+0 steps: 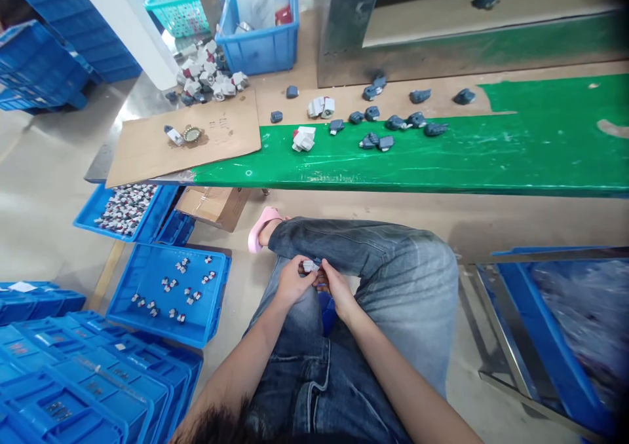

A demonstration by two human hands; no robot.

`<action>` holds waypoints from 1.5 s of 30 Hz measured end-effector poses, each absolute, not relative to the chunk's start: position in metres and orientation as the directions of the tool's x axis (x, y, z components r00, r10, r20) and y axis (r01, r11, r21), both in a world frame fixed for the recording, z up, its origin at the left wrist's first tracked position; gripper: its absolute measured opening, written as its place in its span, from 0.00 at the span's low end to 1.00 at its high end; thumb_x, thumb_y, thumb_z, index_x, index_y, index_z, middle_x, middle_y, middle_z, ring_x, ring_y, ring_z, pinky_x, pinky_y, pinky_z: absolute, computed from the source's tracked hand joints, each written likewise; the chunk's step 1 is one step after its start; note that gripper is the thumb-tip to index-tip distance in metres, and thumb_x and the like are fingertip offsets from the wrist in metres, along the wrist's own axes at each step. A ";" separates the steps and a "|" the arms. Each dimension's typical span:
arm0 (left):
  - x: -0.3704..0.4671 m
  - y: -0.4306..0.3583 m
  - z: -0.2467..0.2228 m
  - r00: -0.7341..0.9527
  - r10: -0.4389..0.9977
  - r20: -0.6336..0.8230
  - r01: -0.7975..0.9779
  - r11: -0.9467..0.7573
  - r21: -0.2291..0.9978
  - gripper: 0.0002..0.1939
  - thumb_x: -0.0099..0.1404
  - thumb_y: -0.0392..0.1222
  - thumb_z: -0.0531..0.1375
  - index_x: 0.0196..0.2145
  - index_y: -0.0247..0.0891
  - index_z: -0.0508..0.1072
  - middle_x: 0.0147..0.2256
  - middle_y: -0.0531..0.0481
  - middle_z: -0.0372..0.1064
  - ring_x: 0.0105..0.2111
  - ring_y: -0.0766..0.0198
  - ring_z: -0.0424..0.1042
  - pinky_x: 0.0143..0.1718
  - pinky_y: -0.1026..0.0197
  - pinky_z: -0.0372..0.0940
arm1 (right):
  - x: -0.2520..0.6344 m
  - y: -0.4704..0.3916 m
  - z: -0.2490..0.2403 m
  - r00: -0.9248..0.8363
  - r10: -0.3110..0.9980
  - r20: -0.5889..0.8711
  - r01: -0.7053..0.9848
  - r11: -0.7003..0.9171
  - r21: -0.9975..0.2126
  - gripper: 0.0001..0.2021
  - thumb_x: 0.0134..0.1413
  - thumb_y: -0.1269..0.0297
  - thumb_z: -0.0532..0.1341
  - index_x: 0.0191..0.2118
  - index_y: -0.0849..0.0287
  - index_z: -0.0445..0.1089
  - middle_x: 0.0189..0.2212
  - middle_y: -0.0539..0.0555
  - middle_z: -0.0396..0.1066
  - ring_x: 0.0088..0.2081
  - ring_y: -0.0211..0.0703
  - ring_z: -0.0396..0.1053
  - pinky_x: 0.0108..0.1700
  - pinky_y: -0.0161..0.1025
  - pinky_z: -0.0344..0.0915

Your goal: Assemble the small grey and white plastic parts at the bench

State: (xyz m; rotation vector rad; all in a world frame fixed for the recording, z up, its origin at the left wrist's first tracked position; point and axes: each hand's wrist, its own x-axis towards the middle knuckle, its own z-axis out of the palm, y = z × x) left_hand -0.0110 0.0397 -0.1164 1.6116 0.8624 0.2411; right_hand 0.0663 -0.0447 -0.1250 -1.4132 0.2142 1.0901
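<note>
Both my hands meet over my lap, above my jeans. My left hand [293, 279] and my right hand [335, 287] pinch a small white and grey plastic part [310, 266] between their fingertips. On the green bench top [442, 162] ahead lie several dark grey parts [384, 143] and a few white parts [303, 139]. A brown cardboard sheet [147, 149] at the bench's left end carries a small white piece and a brass ring [191, 133].
A blue tray [147, 280] on the floor to my left holds several scattered small parts; another blue tray [162, 205] beyond it is fuller. Stacked blue crates [73, 385] fill the lower left. A blue bin [540, 326] stands at my right. A pile of white parts [209, 77] lies near a blue crate [260, 44].
</note>
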 end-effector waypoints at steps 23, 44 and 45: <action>-0.010 0.043 -0.122 0.684 0.605 -0.407 0.343 0.225 0.912 0.09 0.54 0.35 0.58 0.36 0.36 0.66 0.31 0.51 0.68 0.28 0.67 0.70 0.24 0.70 0.64 | 0.069 -0.046 -0.124 0.494 0.471 -0.731 -0.724 -0.243 -0.646 0.17 0.52 0.50 0.57 0.28 0.61 0.70 0.18 0.51 0.70 0.18 0.33 0.64 0.19 0.28 0.58; -0.008 0.042 -0.112 0.596 0.620 -0.510 0.370 0.352 0.860 0.08 0.58 0.40 0.59 0.35 0.36 0.66 0.32 0.50 0.69 0.30 0.68 0.70 0.24 0.70 0.66 | 0.075 -0.048 -0.118 0.402 0.530 -0.747 -0.800 -0.193 -0.568 0.28 0.60 0.47 0.41 0.31 0.60 0.71 0.24 0.55 0.74 0.23 0.37 0.69 0.26 0.31 0.65; -0.008 0.042 -0.111 0.596 0.620 -0.510 0.367 0.354 0.860 0.08 0.58 0.40 0.59 0.35 0.36 0.66 0.32 0.50 0.69 0.30 0.68 0.70 0.24 0.70 0.66 | 0.075 -0.048 -0.118 0.397 0.528 -0.751 -0.805 -0.193 -0.561 0.28 0.60 0.47 0.41 0.31 0.60 0.71 0.23 0.56 0.74 0.22 0.36 0.69 0.26 0.31 0.65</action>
